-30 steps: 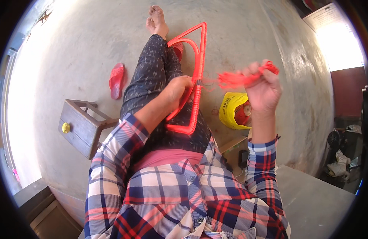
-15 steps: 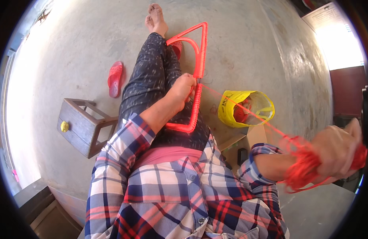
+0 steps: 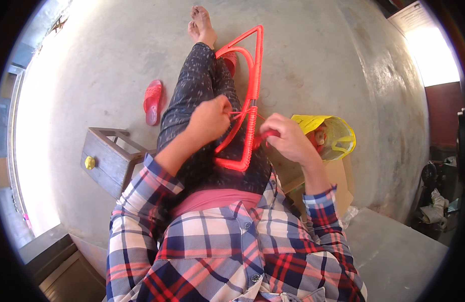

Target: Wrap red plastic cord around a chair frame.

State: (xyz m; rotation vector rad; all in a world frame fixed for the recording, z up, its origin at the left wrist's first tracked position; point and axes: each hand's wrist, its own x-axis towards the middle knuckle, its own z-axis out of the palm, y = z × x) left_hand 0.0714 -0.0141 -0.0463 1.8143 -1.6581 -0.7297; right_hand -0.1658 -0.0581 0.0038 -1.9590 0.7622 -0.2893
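Note:
A triangular frame (image 3: 251, 141) wrapped in red cord rests across my legs. A short dark stretch of its right bar, near the middle, is uncovered. On the frame's left side my left hand (image 3: 210, 121) is closed, pinching thin strands of red cord (image 3: 235, 115) that run to the bar. My right hand (image 3: 289, 137), just right of the bar, is closed round a red cord bundle (image 3: 270, 134). A strand stretches between that bundle and the bar. The palm side of both hands is hidden.
Right of my legs stands a yellow bag (image 3: 304, 119) with red material inside, beside a cardboard box (image 3: 343, 182). To the left are a wooden stool (image 3: 109, 163) bearing a small yellow lump (image 3: 89, 162), and a red slipper (image 3: 152, 103). Another slipper (image 3: 231, 61) lies partly behind the frame.
My right hand has swung from the far right in to the frame, bringing the cord bundle. My left hand has shifted slightly left off the bar and now pulls strands from it.

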